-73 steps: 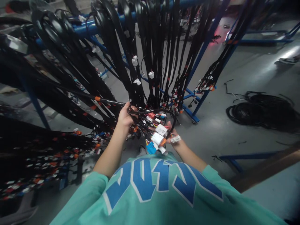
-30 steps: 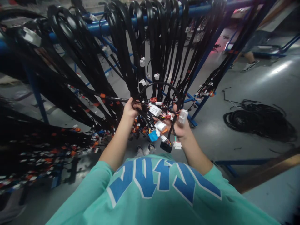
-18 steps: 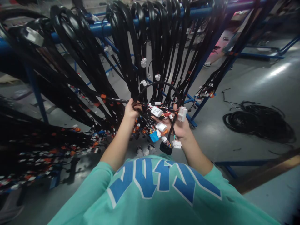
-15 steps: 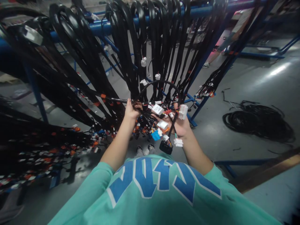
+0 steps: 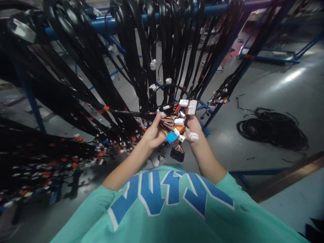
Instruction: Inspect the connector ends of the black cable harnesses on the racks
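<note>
Both hands hold the connector end of a black-taped wiring harness (image 5: 126, 112) in front of my chest. My left hand (image 5: 155, 134) closes around the bunch of wires from the left, thumb on top. On the other side my right hand (image 5: 193, 126) cups the connectors from below, its fingers partly hidden. Between them lie a blue connector (image 5: 171, 137), an orange connector (image 5: 180, 128) and several white ones. A wide white connector (image 5: 192, 107) and a labelled white piece (image 5: 184, 102) sit above my right hand. Below hangs a black connector (image 5: 177, 154) on coloured wires.
Many black harnesses (image 5: 131, 44) hang over a blue rail (image 5: 101, 26) before me. Dense connector ends (image 5: 32, 175) hang at lower left. A coil of black tubing (image 5: 273, 130) lies on the floor at right. Another person's foot (image 5: 220, 70) shows beyond the rack.
My left hand has slid right along the harness, from the taped trunk to the wires near the connectors. The connectors are gathered closer together between both hands, and the white labelled piece has moved up and right.
</note>
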`<control>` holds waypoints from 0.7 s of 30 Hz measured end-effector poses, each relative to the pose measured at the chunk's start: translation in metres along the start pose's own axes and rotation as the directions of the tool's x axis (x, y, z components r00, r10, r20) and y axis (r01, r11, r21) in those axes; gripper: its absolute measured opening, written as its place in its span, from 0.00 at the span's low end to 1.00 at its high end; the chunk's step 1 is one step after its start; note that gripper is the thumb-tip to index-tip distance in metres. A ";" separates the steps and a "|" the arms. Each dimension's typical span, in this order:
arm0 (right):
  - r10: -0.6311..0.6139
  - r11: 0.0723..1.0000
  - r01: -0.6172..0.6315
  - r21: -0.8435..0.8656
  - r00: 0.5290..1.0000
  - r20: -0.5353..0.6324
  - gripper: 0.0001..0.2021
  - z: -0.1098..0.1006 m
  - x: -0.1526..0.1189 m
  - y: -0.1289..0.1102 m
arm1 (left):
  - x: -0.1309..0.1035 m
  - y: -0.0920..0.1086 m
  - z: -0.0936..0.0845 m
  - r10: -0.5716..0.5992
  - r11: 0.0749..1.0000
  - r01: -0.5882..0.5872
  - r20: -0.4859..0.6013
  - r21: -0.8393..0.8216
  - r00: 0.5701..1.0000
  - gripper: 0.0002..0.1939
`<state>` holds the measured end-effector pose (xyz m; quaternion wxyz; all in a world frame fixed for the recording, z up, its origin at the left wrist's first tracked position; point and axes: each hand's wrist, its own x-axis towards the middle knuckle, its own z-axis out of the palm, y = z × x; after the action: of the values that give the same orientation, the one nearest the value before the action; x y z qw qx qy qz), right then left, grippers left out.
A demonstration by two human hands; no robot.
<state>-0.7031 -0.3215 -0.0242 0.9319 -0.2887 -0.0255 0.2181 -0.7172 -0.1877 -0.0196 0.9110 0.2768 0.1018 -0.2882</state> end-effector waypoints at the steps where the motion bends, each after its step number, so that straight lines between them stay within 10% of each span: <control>1: -0.010 1.000 0.010 0.010 1.000 0.008 0.18 -0.003 0.001 0.002 | 0.001 0.000 0.004 0.008 1.000 -0.009 -0.036 -0.012 0.999 0.17; 21: -0.013 0.948 0.031 -0.318 0.998 0.058 0.31 -0.018 -0.023 -0.012 | -0.045 0.034 -0.008 0.018 0.998 -0.031 -0.227 -0.054 0.974 0.11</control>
<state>-0.7161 -0.3494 -0.0311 0.8745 -0.4289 -0.0892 0.2085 -0.7342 -0.1387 0.0051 0.9045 0.2830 0.2095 -0.2405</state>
